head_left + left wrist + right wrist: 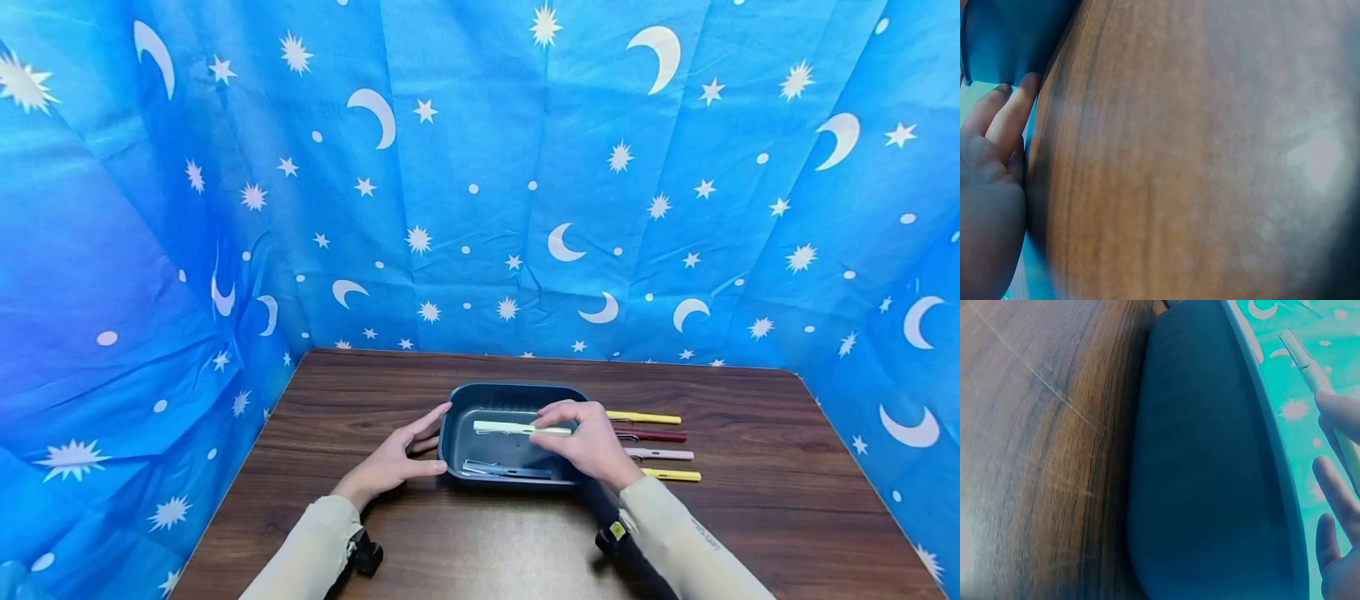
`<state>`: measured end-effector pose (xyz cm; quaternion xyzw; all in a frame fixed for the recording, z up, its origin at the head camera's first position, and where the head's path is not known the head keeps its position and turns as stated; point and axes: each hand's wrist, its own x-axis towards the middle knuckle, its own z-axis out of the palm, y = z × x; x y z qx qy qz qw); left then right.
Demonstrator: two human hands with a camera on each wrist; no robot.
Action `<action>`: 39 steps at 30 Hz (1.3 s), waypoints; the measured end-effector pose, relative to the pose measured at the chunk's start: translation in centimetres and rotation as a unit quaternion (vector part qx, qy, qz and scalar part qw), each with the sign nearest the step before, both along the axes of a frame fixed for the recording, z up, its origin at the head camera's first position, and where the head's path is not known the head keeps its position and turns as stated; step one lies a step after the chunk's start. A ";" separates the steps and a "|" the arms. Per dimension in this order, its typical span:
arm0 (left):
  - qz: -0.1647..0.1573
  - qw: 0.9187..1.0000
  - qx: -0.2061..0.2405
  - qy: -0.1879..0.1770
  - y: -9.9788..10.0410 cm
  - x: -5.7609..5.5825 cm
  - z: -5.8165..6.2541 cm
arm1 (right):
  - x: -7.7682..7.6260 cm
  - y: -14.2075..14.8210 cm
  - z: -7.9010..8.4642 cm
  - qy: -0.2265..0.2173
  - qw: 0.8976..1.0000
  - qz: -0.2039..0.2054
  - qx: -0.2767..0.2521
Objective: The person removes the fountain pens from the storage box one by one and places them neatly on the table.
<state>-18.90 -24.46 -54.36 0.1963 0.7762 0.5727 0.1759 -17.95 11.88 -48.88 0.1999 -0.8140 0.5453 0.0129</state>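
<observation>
**Inspector:** State the condition of the hands.

**Assistant:** The left hand (390, 467) is spread wide, fingers extended and thumb apart, bracing the end wall of a dark tray (517, 393); its grasp closes on nothing. The right hand (592, 442) pinches a pale pen (502, 427) between thumb and fingers, the other fingers lightly bent.

**Inspector:** Location of that pen?

**Assistant:** Between the hands, raised above the tray. One end projects from the right fingertips towards the left hand; the other lies just beneath the right hand. The right wrist view shows it clear of the rim.

**Inspector:** Appearance?

**Assistant:** Slim, straight and pale yellowish green, with a slender clip running along the part nearer the left hand. A narrow line crosses the barrel near one end. Any lettering is too small to read.

**Inspector:** Other items?

**Assistant:** A blue-grey pen (510, 472), also clipped, lies inside the tray between the hands, along the wall nearest the person. Outward of the right hand, on the brown wood-grain table (480, 533), four pens lie in a row. From farthest to nearest the person: a bright yellow pen (648, 417), a dark red pen (656, 437), a pale pinkish pen (663, 454) and a second yellow pen (675, 475).
</observation>
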 end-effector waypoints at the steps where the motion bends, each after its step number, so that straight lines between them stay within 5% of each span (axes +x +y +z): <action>1: 0.000 1.000 0.000 0.001 0.0 0.0 0.0 | 0.1 0.2 0.0 0.001 1.000 0.000 0.000; 11: 0.002 1.000 -0.008 0.004 -0.1 0.1 -0.1 | 0.7 2.7 0.1 0.049 0.999 -0.020 0.007; 39: 0.004 1.000 -0.004 0.009 0.1 0.2 -0.2 | 3.8 11.7 -0.2 0.022 0.991 -0.119 0.054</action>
